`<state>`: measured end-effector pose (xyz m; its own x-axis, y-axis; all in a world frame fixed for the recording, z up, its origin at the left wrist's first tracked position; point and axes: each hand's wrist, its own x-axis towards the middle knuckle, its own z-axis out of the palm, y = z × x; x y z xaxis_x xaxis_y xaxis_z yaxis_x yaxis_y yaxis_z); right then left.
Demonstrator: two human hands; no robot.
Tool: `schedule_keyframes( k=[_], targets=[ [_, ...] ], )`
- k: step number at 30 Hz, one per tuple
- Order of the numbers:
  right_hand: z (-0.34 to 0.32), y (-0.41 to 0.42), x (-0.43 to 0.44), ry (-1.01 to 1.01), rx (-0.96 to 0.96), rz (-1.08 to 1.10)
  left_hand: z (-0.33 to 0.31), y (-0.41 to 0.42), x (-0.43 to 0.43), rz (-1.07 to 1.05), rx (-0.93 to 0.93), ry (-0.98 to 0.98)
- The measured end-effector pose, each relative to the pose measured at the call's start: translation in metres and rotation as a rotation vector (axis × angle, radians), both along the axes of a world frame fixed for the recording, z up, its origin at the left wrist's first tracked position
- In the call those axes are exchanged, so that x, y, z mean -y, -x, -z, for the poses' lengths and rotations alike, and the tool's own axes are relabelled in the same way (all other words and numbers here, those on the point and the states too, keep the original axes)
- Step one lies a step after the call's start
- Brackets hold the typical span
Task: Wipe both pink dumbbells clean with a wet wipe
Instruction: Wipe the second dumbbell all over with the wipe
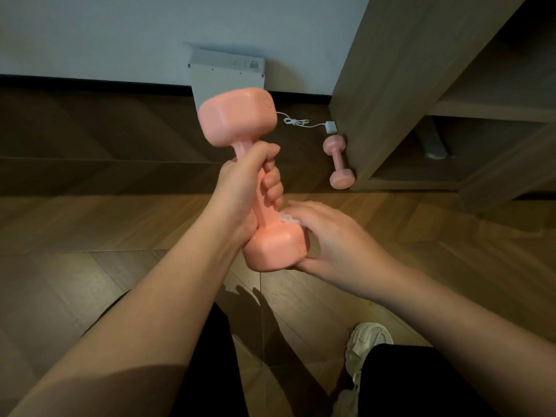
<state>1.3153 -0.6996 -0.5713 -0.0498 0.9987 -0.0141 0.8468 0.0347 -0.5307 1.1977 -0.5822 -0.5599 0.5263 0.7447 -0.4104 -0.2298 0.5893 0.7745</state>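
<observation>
My left hand (246, 188) grips the handle of a pink dumbbell (237, 118), held up tilted in mid-air with one head far and high, the other near and low. My right hand (331, 239) wraps around the near head and presses a crumpled white wet wipe (287, 218) against its upper edge; most of the wipe is hidden under the fingers. A second pink dumbbell (338, 162) lies on the wooden floor further back, against the side of a wooden cabinet.
A wooden cabinet (421, 85) with open shelves stands at the right. A white flat box (225, 75) leans on the wall behind the held dumbbell, with a white cable and charger (331, 127) on the floor. My white shoe (365, 341) and dark trousers are below.
</observation>
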Motion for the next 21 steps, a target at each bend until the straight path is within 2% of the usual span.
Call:
schedule_keyframes(
  k=[3, 9, 14, 17, 21],
  targets=[
    [0.003, 0.001, -0.001, -0.026, 0.145, 0.009, -0.001, -0.002, 0.004, -0.04, -0.087, -0.017],
    [-0.001, 0.003, 0.004, -0.041, 0.229, 0.065, 0.001, -0.003, 0.011, -0.071, -0.153, -0.072],
    [0.001, 0.007, 0.006, -0.025, 0.153, 0.095, 0.002, -0.002, 0.011, -0.089, -0.175, -0.062],
    [0.001, 0.001, 0.005, 0.042, 0.072, 0.095, 0.004, -0.003, 0.016, -0.086, -0.124, -0.049],
    [-0.011, -0.015, 0.004, 0.015, -0.061, 0.071, 0.0, 0.003, 0.009, 0.015, 0.112, -0.075]
  ],
)
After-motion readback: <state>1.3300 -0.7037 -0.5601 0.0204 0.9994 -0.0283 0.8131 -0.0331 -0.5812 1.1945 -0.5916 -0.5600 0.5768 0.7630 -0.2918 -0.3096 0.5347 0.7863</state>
